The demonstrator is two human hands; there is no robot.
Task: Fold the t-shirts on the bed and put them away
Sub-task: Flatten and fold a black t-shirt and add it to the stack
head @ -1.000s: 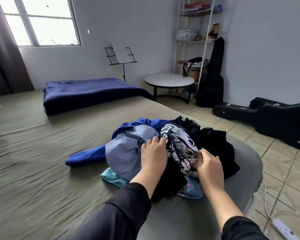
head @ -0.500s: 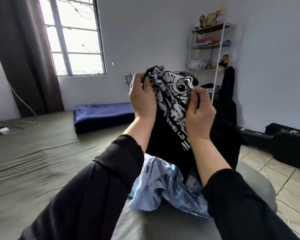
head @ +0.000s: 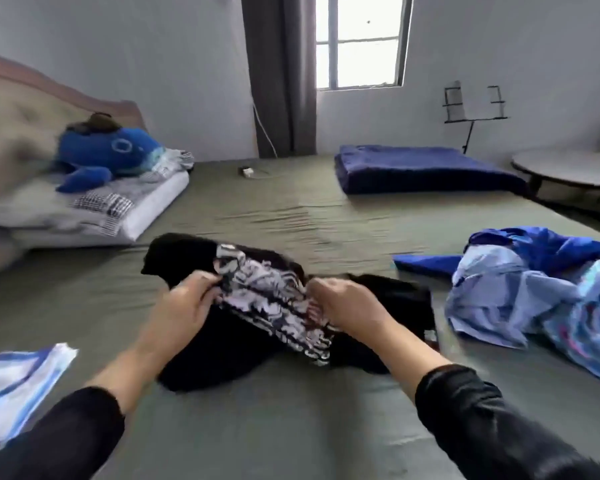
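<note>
On the olive-green bed sheet (head: 291, 209), close in front of the person, lies a black t-shirt (head: 222, 348) with a white graphic print, bunched and not yet spread flat. Both hands grip it at the printed part: the left hand (head: 184, 306) has its fingers curled round the cloth at the print's left edge, and the right hand (head: 347, 306) pinches a gather of the same cloth at the print's right edge, so both are clamped on the shirt. Black sleeves cover both forearms up to near the wrists. To the right, well apart from the black shirt, sits a heap of unfolded clothes (head: 534, 299) in royal blue, pale blue and a turquoise pattern with pink. At the lower left edge a white and blue garment (head: 18, 386) lies on the sheet. Further back on the left a blue plush toy (head: 108, 150) rests on a pillow (head: 94, 209) against the headboard. A folded navy blanket (head: 420, 168) lies at the far side of the bed, beneath the window (head: 361, 39), with a dark curtain (head: 281, 74) to its left. A music stand (head: 471, 109) and a round table (head: 568, 171) stand at the far right.
</note>
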